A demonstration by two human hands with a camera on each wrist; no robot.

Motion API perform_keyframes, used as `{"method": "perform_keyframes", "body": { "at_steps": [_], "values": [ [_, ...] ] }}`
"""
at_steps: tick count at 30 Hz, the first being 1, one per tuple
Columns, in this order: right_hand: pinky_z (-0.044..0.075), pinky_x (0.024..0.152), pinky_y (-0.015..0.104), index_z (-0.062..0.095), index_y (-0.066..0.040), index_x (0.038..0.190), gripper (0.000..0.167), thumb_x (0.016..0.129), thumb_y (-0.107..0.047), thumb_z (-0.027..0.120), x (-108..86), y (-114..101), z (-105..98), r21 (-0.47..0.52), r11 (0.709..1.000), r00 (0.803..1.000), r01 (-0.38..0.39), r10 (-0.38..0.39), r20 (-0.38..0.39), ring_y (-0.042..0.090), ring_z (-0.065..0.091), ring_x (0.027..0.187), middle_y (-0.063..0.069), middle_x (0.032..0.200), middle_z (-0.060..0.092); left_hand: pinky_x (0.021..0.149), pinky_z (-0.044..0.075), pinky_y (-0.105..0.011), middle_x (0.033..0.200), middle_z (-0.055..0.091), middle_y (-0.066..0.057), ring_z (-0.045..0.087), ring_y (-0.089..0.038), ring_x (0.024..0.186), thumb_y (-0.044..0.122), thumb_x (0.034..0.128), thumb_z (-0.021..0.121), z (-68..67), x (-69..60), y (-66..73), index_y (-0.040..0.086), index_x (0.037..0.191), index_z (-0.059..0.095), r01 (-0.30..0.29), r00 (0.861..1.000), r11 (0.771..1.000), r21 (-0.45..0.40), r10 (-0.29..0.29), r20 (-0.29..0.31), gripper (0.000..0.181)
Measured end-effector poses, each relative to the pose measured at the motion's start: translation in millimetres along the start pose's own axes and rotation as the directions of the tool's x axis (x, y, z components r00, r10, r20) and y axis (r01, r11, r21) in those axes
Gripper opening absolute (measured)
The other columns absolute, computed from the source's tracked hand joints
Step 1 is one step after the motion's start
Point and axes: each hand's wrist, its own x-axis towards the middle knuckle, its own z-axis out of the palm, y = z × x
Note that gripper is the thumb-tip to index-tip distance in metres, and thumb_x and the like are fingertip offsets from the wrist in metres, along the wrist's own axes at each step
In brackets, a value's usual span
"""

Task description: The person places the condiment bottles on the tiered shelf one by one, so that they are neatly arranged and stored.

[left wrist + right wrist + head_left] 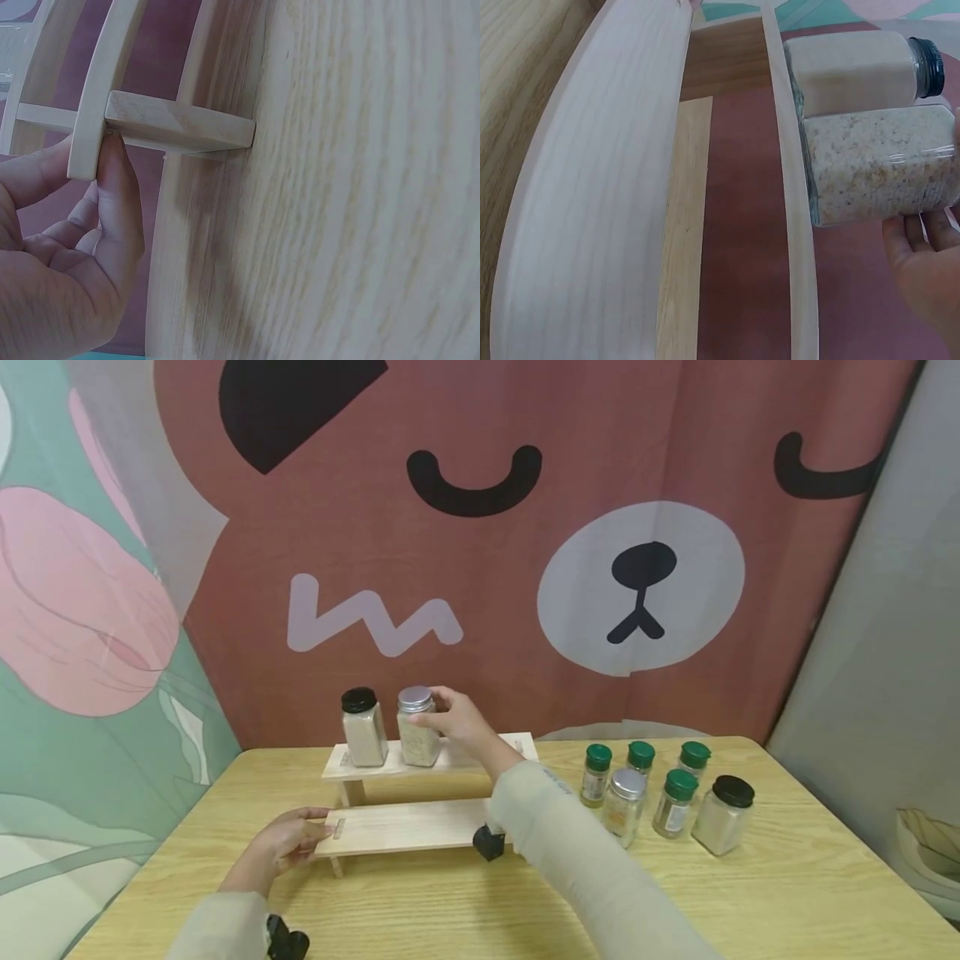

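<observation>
Two wooden shelves are set on the bench [405, 918], left of its middle and toward its far edge. The upper shelf [529, 748] is placed behind the lower shelf [412, 827].

Two jars are carried by the upper shelf, both upright. The black-lidded jar [364, 735] is placed by the shelf's left end, and just to its right a silver-lidded jar [417, 739] is gripped near its top by the curled fingers of the right hand [461, 722]. Its base seems to be met by the shelf, though full contact cannot be made out with certainty. Pale, speckled contents are seen through its glass.

The left end of the lower shelf is pinched between the fingers and thumb of the left hand [288, 839].

Six more containers are grouped on the bench toward its far right corner, all upright: four green-capped bottles [673, 812], one second silver-lidded jar [622, 814] and one second black-lidded jar [722, 822]. The last is placed nearest the bench's right edge. One of the bottles is partly hidden behind the second silver-lidded jar. Beyond the far edge, a curtain [495, 552] printed with a bear's face is hung.
</observation>
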Motion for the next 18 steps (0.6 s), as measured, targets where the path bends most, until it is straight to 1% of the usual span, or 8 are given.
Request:
{"method": "perform_keyframes", "body": {
  "at_steps": [1,5,9,11,13,18],
  "values": [
    [0.044,0.073,0.036,0.049,-0.01,0.119,0.05,0.073,-0.02,0.069,1.1,1,0,0.004,1.0,1.0,0.003,-0.003,0.005,0.017,0.052,0.089,0.004,0.103,0.056,0.048,0.038,-0.021,0.07,0.053,-0.004,0.042,-0.007,0.05,0.002,0.0803,0.055,-0.3,0.2,0.0,-0.01,0.124,0.03,-0.001,1.0,1.0,0.0,0.001,0.002,0.052],
    [0.045,0.071,0.032,0.049,-0.01,0.121,0.052,0.074,-0.02,0.069,4.6,4,1,0.021,1.0,1.0,0.008,-0.009,0.014,0.018,0.052,0.092,0.005,0.105,0.055,0.047,0.039,-0.02,0.071,0.054,-0.004,0.043,-0.007,0.05,0.002,0.0798,0.056,-1.2,0.8,-0.3,-0.011,0.124,0.029,-0.008,1.0,1.0,-0.012,0.008,0.014,0.053],
    [0.044,0.071,0.032,0.048,-0.011,0.121,0.053,0.074,-0.02,0.069,6.1,5,2,0.04,0.999,1.0,-0.006,0.005,0.022,0.018,0.051,0.094,0.005,0.106,0.055,0.048,0.04,-0.02,0.071,0.056,-0.004,0.047,-0.007,0.053,0.002,0.0798,0.056,-1.7,0.4,-0.6,-0.011,0.124,0.029,-0.009,1.0,1.0,-0.012,0.01,0.02,0.054],
    [0.044,0.072,0.032,0.048,-0.01,0.121,0.053,0.073,-0.02,0.069,6.2,4,1,0.059,0.998,0.999,-0.016,0.014,0.033,0.017,0.051,0.093,0.005,0.107,0.055,0.048,0.04,-0.02,0.071,0.056,-0.004,0.048,-0.008,0.053,0.002,0.0799,0.056,-1.8,0.3,-0.7,-0.011,0.124,0.029,-0.008,1.0,1.0,-0.01,0.008,0.017,0.053],
    [0.044,0.073,0.034,0.048,-0.009,0.122,0.052,0.075,-0.017,0.068,1.5,-4,1,0.072,0.997,0.999,-0.024,0.02,0.047,0.017,0.051,0.093,0.007,0.108,0.054,0.048,0.04,-0.02,0.071,0.055,-0.004,0.048,-0.008,0.053,0.002,0.0797,0.056,-1.6,0.4,-0.7,-0.011,0.124,0.03,-0.006,1.0,1.0,-0.009,0.006,0.013,0.053],
    [0.044,0.075,0.034,0.048,-0.006,0.121,0.05,0.075,-0.012,0.067,2.1,-5,0,0.103,0.994,0.998,-0.026,0.021,0.052,0.018,0.052,0.092,0.008,0.107,0.055,0.048,0.041,-0.02,0.071,0.056,-0.004,0.049,-0.008,0.054,0.001,0.0793,0.056,-0.2,0.2,0.3,-0.011,0.123,0.031,-0.004,1.0,1.0,-0.017,0.004,0.008,0.052]
  ]
}}
